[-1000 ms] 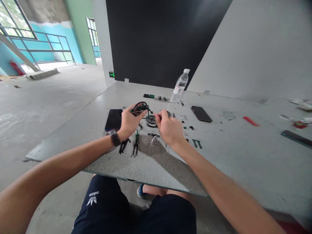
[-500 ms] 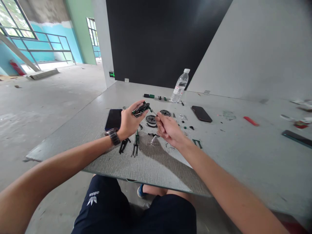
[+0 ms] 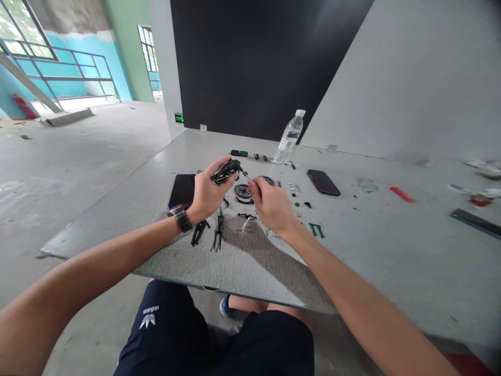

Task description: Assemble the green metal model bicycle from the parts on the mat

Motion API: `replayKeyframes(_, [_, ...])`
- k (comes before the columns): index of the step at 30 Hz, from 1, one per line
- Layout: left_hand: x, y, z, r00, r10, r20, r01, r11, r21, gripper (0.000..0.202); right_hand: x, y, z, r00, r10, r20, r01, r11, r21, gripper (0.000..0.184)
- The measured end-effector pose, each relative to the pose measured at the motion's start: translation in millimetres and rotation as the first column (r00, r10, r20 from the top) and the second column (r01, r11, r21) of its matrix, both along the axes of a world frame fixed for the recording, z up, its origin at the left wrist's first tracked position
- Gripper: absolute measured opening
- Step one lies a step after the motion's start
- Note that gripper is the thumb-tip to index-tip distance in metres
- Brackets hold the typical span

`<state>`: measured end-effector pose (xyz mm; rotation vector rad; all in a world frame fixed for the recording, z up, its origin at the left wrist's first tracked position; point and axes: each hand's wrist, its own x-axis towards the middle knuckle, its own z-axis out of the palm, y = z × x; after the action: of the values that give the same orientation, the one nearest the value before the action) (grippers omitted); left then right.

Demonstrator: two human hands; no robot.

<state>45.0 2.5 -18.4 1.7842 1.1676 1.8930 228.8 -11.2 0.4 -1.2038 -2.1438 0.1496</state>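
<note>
My left hand [image 3: 209, 192] is closed around a black-and-green model bicycle part [image 3: 226, 171], held up over the table. My right hand [image 3: 274, 206] pinches a thin screwdriver [image 3: 246, 178], its shaft pointing at the part's right end; whether the tip touches cannot be made out. Beneath the hands lie two spoked toy wheels, one [image 3: 243, 191] more open to view and one [image 3: 267, 180] partly behind my right fingers. A green-and-black fork piece [image 3: 218, 234] and a black frame piece [image 3: 200, 233] lie nearer me. A green bracket [image 3: 316, 230] rests by my right forearm.
A tall water bottle [image 3: 288, 138] stands behind the parts. Dark phones lie left [image 3: 182, 191], right [image 3: 323, 182] and far right [image 3: 476, 223]. Several small pieces are spread around, and a red object [image 3: 402, 194] lies to the right. The table's front edge [image 3: 235, 297] runs above my lap.
The held part has turned slightly in my left hand and shows more of its round side. My right hand has rolled over, its back now facing up, still on the screwdriver.
</note>
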Motion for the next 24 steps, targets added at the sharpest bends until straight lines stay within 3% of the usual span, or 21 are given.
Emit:
replayKeyframes(3, [1, -2, -0.4, 1.0, -0.012, 0.013, 0.012, 1.0, 0.022, 0.039, -3, -2, 1.9, 0.972, 0.072, -0.222, -0.1, 0.988, -0.119, 0.043])
replayKeyframes(5, [0, -2, -0.5, 1.0, -0.021, 0.009, 0.021, 0.999, 0.039, 0.039, -4, -3, 3.6, 0.917, 0.071, -0.392, -0.189, 0.944, -0.272, 0.041])
replayKeyframes(8, [-1, -2, 0.5, 1.0, -0.025, 0.001, 0.025, 0.999, 0.042, 0.038, -3, -3, 5.9, 0.76, -0.01, -0.65, -0.423, 0.752, -0.506, 0.037])
replayKeyframes(10, [-2, -2, 2.2, 1.0, -0.026, -0.009, 0.026, 0.999, 0.036, 0.038, -1, -2, 7.3, 0.671, -0.067, -0.738, -0.551, 0.621, -0.557, 0.036])
replayKeyframes(11, [-3, -2, 3.4, 1.0, -0.026, -0.016, 0.027, 0.999, 0.036, 0.037, 0, -1, 7.8, 0.647, -0.08, -0.759, -0.587, 0.582, -0.562, 0.035])
replayKeyframes(13, [-4, -2, 5.8, 0.999, -0.026, -0.032, 0.027, 0.999, 0.041, 0.037, 1, 1, 8.3, 0.641, -0.083, -0.763, -0.603, 0.562, -0.567, 0.034])
replayKeyframes(15, [-5, -2, 7.2, 0.998, -0.03, -0.06, 0.033, 0.998, 0.047, 0.037, 1, 2, 7.9, 0.693, -0.058, -0.718, -0.537, 0.624, -0.568, 0.036])
replayKeyframes(17, [-6, 0, 6.6, 0.994, -0.036, -0.099, 0.041, 0.998, 0.044, 0.036, 0, 3, 6.7, 0.813, 0.012, -0.582, -0.372, 0.779, -0.504, 0.04])
replayKeyframes(19, [-6, 2, 3.7, 0.992, -0.032, -0.125, 0.037, 0.998, 0.04, 0.036, 0, 3, 5.0, 0.941, 0.065, -0.333, -0.174, 0.935, -0.309, 0.041])
replayKeyframes(20, [-6, 2, 1.6, 0.991, -0.027, -0.128, 0.032, 0.999, 0.04, 0.036, 1, 3, 4.2, 0.979, 0.058, -0.196, -0.097, 0.976, -0.194, 0.04])
replayKeyframes(22, [-4, 3, -2.9, 0.992, -0.019, -0.127, 0.026, 0.998, 0.052, 0.036, 2, 2, 2.9, 1.0, 0.007, 0.004, -0.007, 0.999, -0.04, 0.037])
replayKeyframes(24, [-3, 3, -6.6, 0.991, -0.019, -0.133, 0.03, 0.996, 0.082, 0.037, 2, 2, 2.2, 0.997, -0.031, 0.065, 0.031, 1.0, 0.002, 0.035])
